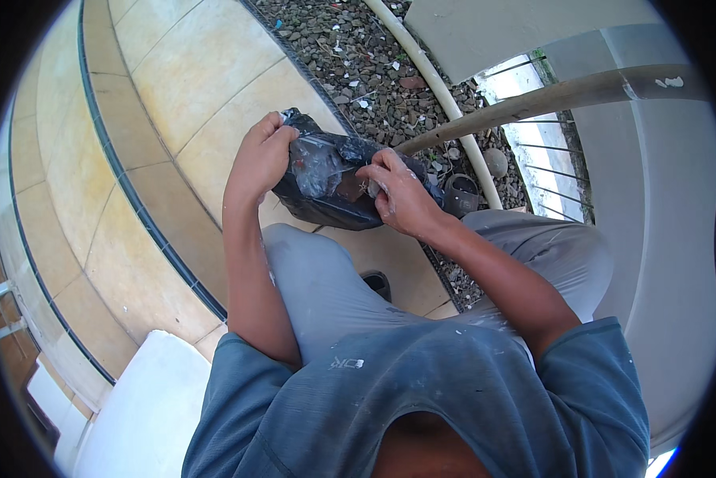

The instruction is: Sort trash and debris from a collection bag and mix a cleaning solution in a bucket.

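Observation:
A black plastic bag (334,215) lies between my knees with its mouth turned up toward me. Its upper left rim is pinched in my left hand (261,156). Over the right side of the opening is my right hand (407,196), its fingers bent around a small pale chunk of debris (374,188). Inside the bag I see crumpled clear plastic (317,168), a flat brown piece (349,186) and a bit of dry plant matter. The bottom of the bag is hidden. White paint-like specks mark both hands and forearms.
Beige tiled steps (226,66) with dark edging run along the left. A gravel strip (382,77) with white flakes carries a pale pipe (435,89). A long pole (513,107) slants past a grey wall (662,239) and a barred opening (549,143).

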